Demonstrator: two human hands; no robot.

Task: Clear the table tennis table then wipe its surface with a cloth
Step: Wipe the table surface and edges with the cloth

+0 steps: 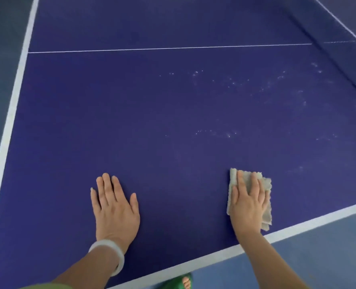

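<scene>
1. Cloth point(265, 183) lying flat on blue table point(152, 122), close to near white edge line, under right hand point(249, 202).
2. Right hand: straight fingers, pressing on cloth.
3. Left hand point(115, 207): flat, relaxed, palm down on bare table; white bangle point(108, 253) at wrist.
4. White specks point(225, 134) scattered farther out, right side.

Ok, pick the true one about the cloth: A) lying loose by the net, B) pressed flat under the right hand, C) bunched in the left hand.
B: the right hand lies on the cloth with straight fingers, pressing it to the table; the left hand is bare.
</scene>
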